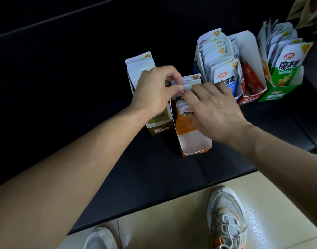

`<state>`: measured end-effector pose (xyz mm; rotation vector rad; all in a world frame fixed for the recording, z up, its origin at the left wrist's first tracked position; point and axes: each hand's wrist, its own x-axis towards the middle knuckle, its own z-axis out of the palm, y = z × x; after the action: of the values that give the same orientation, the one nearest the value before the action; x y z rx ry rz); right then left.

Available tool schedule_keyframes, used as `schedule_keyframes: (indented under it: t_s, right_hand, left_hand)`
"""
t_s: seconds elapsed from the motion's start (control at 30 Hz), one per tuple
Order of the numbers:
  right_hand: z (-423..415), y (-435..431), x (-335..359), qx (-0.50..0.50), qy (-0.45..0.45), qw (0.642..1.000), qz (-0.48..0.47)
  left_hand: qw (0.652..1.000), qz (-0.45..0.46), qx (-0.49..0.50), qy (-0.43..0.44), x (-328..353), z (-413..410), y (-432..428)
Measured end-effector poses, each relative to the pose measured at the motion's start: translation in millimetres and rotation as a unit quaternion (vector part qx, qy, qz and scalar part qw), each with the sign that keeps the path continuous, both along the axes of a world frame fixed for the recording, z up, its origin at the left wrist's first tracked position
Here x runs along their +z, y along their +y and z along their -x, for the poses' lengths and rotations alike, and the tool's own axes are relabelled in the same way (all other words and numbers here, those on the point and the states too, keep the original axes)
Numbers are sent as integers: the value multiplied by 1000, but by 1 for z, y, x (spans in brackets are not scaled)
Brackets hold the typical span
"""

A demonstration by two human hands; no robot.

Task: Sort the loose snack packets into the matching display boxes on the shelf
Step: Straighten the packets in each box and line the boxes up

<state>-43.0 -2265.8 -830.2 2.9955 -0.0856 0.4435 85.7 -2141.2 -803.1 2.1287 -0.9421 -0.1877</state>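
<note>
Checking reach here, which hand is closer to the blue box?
Right. The right hand touches the orange packets beside the blue box; the left hand pinches those packets from the far side, by the olive box.

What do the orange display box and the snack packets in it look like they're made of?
The orange display box looks like printed cardboard: matte white inside, with crisp folded edges. The snack packets seem to be glossy plastic film or foil laminate, judging by their sheen and flat sealed tops; which one is unclear.

A black shelf (pixel 154 177) carries five display boxes (pixel 193 143) (standing upright).
</note>
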Motion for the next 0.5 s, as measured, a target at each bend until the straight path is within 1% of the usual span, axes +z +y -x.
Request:
schedule_keyframes:
  t_s: [0.17,0.23,0.3,0.4,0.5]
  right_hand:
    - [3,0,-2,-26,-67,997,-18]
    - [-1,1,3,-24,-47,998,-39]
    - [-5,1,8,-27,-4,999,-38]
    - [-12,3,11,-21,30,999,-19]
    - [-19,1,14,-16,45,999,-24]
  left_hand:
    - [996,41,-10,84,4,4,8]
    - [991,58,0,121,6,8,14]
    - [990,58,15,132,8,10,22]
    - [991,29,50,121,11,16,39]
    - [986,-10,93,138,6,28,52]
